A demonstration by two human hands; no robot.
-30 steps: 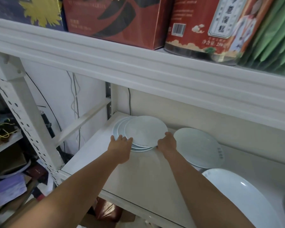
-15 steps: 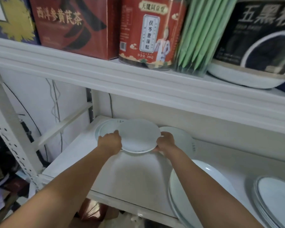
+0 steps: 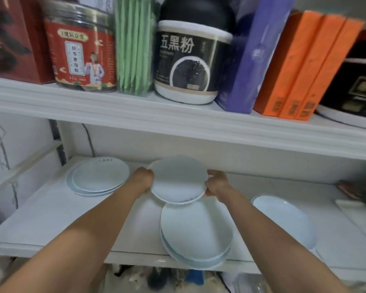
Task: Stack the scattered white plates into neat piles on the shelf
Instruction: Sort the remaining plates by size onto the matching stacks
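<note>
White round ceramic plate (image 3: 178, 180) is held in the air just behind and above the front stack of larger pale plates (image 3: 197, 231), which overhangs the lip of the white metal shelf (image 3: 51, 218). The left hand (image 3: 143, 180) grasps its left rim and the right hand (image 3: 217, 183) its right rim, probably to keep it level for setting down. Behind and left of that stack lies a smaller plate pile (image 3: 99, 178). Right of it lies a single oval white dish (image 3: 283, 220).

The white plates (image 3: 179, 179) look smooth, faintly glossy ceramic; the shelf (image 3: 51, 210) is matt white-painted board.
</note>
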